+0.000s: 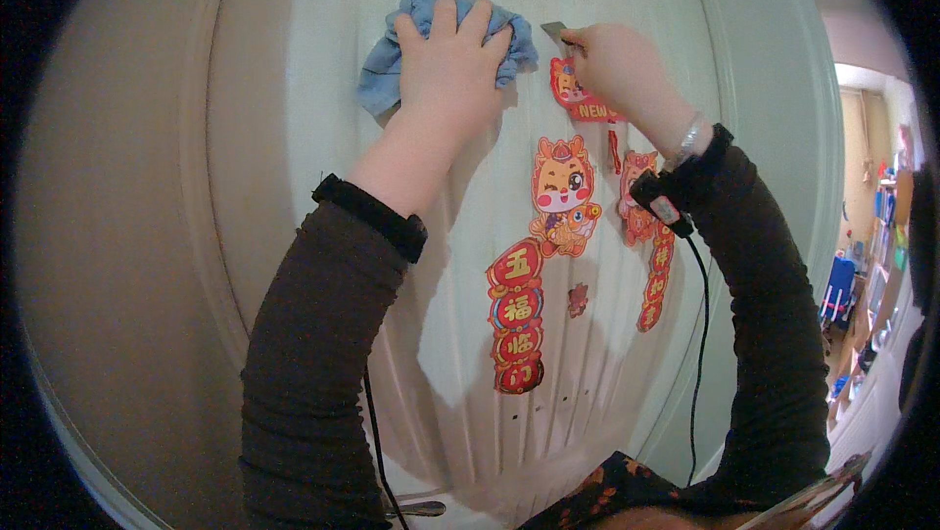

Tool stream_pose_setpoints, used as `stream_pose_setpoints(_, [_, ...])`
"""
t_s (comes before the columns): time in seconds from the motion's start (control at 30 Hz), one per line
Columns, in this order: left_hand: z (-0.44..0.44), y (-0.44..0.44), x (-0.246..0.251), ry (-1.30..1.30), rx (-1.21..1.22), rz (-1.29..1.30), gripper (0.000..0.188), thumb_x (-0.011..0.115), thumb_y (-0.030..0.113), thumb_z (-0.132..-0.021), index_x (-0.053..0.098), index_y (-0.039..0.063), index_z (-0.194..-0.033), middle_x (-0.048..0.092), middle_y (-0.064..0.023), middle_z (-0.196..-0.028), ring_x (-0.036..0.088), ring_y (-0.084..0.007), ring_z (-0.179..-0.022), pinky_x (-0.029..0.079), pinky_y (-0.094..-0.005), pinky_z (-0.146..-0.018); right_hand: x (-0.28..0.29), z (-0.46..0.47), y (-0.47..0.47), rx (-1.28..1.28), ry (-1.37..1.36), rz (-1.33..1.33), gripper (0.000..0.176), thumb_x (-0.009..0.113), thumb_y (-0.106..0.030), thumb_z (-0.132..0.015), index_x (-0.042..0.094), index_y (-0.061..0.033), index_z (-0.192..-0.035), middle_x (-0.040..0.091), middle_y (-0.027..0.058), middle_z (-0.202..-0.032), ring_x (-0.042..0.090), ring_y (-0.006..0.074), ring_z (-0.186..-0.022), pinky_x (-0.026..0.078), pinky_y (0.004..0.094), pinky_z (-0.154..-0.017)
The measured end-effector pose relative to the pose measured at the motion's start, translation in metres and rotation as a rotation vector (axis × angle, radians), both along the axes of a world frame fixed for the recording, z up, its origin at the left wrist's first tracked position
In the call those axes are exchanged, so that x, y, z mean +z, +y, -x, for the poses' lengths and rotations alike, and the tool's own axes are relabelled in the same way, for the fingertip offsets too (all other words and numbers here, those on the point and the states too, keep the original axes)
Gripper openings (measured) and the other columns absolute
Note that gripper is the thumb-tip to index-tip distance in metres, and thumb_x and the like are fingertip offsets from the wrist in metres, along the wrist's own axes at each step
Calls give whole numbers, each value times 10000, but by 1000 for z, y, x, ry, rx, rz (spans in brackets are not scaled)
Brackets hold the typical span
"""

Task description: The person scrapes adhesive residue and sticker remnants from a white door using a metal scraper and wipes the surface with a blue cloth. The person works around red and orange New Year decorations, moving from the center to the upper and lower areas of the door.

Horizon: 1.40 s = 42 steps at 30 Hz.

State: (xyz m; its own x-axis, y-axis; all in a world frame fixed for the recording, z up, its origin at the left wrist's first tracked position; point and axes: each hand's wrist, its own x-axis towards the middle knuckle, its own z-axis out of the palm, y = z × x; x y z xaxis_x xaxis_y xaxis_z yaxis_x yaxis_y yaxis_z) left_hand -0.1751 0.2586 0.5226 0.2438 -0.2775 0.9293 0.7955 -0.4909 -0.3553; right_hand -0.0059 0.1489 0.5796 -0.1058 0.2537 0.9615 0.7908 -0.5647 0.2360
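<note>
My left hand [449, 71] is spread over a crumpled blue cloth [382, 75] and presses it against a pale grooved door [455, 324]. To its right, my right hand [617, 60] pinches a small flat metal scraper blade [556, 31], whose end points up and left. Just below that hand is a red cartoon sticker [564, 86] with gold lettering, partly hidden by the fingers. Lower on the door are a winking cartoon sticker [564, 189] and a red strip of round characters [518, 317]. A second cartoon sticker [633, 196] is partly covered by my right wrist gear.
Black cables [701, 354] hang along both of my sleeves. A metal door handle [417, 509] juts out at the bottom. A small reddish sticker patch [578, 300] and dark specks mark the lower door. On the right, an opening shows shelves [881, 236] and a blue chair [841, 284].
</note>
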Motion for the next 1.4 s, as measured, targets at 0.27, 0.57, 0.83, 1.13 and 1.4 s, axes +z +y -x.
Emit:
stream_pose_setpoints(0.27, [1,1,1,1,24,-14,558,726,322,-779,572,279,-1314,406,2,-1465,345,-293,-1351,281,-638,-1020,-5,11,-1,7,-15,20,303,477,-233,-945,688,-121,-1132,686,181,-882,658,378,-773,534,468,-708])
stream_pose_setpoints(0.57, [1,-2,0,2,37,-3,541,696,327,-808,561,280,-1329,396,-5,-1481,328,-305,-1365,274,-652,-1035,-12,11,-5,69,-45,-3,263,511,-168,-900,699,-82,-1062,683,191,-856,666,368,-777,534,471,-688])
stream_pose_setpoints(0.83, [0,-2,0,-15,64,26,533,693,313,-813,560,277,-1327,401,-12,-1479,352,-315,-1351,305,-621,-1019,-22,11,-15,37,-1,90,265,509,-183,-921,688,-105,-1100,675,186,-839,668,352,-752,529,460,-669])
stream_pose_setpoints(1.13, [-57,-35,115,-231,-425,-166,427,584,341,-875,583,210,-1281,473,-81,-1397,388,-352,-1304,307,-642,-1001,-77,-48,-84,855,265,-255,302,545,-175,-922,656,-75,-1185,682,191,-1035,654,319,-970,499,387,-840])
stream_pose_setpoints(1.4, [-179,-81,123,63,-35,13,420,562,328,-883,599,164,-1267,455,-100,-1418,395,-399,-1297,323,-600,-1043,-180,-125,-134,1153,284,-264,271,588,0,-887,668,-30,-1145,694,149,-1033,668,239,-916,501,322,-806])
